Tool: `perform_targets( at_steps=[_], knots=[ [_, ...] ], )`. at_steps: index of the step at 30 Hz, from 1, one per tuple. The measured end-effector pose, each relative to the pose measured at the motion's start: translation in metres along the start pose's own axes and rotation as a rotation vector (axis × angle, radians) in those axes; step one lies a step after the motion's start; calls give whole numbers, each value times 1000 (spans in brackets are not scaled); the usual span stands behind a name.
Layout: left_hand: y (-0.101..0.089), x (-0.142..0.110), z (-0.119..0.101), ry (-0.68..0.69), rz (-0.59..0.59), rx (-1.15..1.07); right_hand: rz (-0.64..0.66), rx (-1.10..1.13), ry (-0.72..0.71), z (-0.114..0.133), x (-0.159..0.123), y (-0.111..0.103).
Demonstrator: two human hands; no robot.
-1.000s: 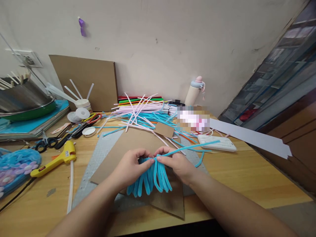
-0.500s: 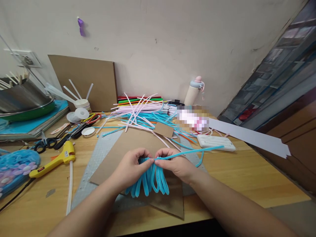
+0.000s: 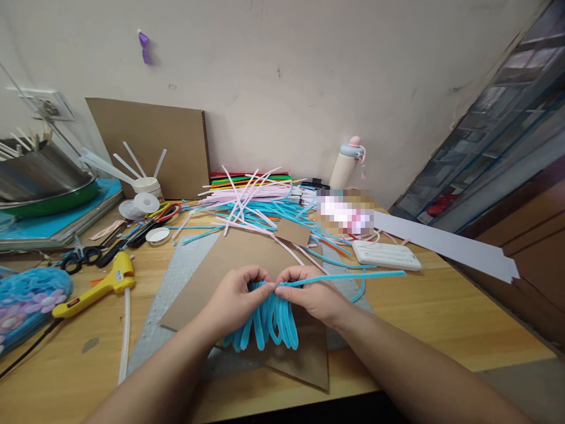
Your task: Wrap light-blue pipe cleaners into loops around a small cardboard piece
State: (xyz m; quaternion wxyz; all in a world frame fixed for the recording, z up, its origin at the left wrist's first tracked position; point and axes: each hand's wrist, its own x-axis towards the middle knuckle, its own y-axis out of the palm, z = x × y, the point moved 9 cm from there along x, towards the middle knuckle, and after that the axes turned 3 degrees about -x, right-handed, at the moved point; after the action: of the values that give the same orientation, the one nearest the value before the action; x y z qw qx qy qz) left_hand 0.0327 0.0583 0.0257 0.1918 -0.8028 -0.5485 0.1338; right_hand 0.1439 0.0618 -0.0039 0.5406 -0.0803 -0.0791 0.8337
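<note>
Both my hands meet over a sheet of brown cardboard (image 3: pixel 304 365), pinching a blue pipe cleaner (image 3: pixel 260 330) that is bent into a row of hanging loops. My left hand (image 3: pixel 241 297) is closed on the top of the loops, thumb and forefinger together. Against its fingertips, my right hand (image 3: pixel 311 294) is closed on the same pipe cleaner at the end of the row. A straight length of blue stem runs out over the right hand toward the right. The palms hide part of the loops' upper edge.
Under the cardboard lies a grey cutting mat (image 3: pixel 176 288). Pink and blue pipe cleaners (image 3: pixel 256 206) are heaped behind it. To the left are a yellow glue gun (image 3: pixel 99 288) and scissors (image 3: pixel 79 256). A white power bank (image 3: pixel 386 255) and a bottle (image 3: pixel 346 165) stand right.
The free end of the blue pipe cleaner has swung slightly lower on the right. The loops near my right hand have shifted a little left; both hands keep their pinch.
</note>
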Motion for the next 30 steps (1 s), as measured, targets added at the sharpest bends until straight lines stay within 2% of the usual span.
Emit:
perform_targets(
  at_steps=[6,10,14,20,26,30],
  knots=[
    [-9,1,2,22,-69,1,-98,61,-69,11,1,-14],
    [-10,1,2,30,-87,19,-49,54,-31,9,1,-9],
    [-7,1,-2,41,-62,-21,-49,69,-27,8,-1,-6],
    [-1,1,0,23,-23,-11,-59,208,18,-1,1,-4],
    [1,-1,3,-35,20,12,-82,104,-33,8,-1,-5],
    [-2,-1,2,-41,-23,60,-101,12,-80,18,-2,-6]
  ],
)
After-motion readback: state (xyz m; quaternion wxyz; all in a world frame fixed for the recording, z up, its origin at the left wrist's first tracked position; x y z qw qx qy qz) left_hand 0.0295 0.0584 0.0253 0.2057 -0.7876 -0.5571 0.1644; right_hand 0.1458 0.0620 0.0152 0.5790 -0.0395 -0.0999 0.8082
